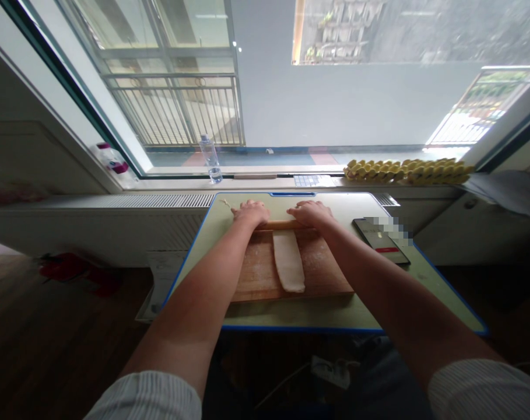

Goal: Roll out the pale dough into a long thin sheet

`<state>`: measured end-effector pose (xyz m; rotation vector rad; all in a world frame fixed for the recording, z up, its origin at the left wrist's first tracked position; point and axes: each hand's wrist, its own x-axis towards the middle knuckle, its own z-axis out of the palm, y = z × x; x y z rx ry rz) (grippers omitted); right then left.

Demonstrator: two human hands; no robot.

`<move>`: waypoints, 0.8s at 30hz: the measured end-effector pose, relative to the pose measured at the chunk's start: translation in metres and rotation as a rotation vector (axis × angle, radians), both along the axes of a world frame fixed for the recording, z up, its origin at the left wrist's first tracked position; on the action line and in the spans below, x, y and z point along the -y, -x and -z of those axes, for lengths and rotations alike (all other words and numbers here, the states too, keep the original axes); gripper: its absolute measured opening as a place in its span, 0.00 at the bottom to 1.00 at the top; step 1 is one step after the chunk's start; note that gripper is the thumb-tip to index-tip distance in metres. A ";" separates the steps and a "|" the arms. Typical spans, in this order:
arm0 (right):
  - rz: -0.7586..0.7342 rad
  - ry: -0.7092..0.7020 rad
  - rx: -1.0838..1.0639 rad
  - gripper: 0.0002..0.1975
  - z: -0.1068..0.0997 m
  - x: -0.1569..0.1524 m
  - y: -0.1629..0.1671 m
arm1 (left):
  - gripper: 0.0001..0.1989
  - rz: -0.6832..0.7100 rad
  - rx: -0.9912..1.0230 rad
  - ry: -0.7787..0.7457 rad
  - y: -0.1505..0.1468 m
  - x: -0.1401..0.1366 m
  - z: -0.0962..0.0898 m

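A wooden rolling pin (282,225) lies crosswise at the far end of a strip of pale dough (288,262). My left hand (251,213) is closed over the pin's left end, and my right hand (311,213) presses on its right end with bent fingers. Both palms hide the ends of the pin. The dough is flat and long, stretching toward me on a wooden board (256,274) dusted with flour. Under the board is a small light-green table (361,312) with a blue edge.
Right of the board lies a phone (381,240). On the windowsill stand a clear bottle (210,160), a bottle with a purple label (112,158) and a yellow braided object (407,172). A radiator (168,230) runs behind the table; a red fire extinguisher (79,273) sits at left.
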<state>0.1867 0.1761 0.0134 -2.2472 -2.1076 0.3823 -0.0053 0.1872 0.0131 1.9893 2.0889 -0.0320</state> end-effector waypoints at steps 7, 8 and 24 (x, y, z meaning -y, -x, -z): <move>-0.004 -0.016 0.006 0.31 0.000 0.003 0.000 | 0.29 -0.007 0.006 -0.037 0.001 0.000 0.003; -0.004 -0.018 0.008 0.31 0.000 0.003 0.000 | 0.28 -0.008 0.006 -0.038 0.001 0.000 0.003; 0.000 -0.025 0.013 0.35 0.006 0.010 0.000 | 0.29 0.016 0.002 -0.045 0.002 0.017 0.002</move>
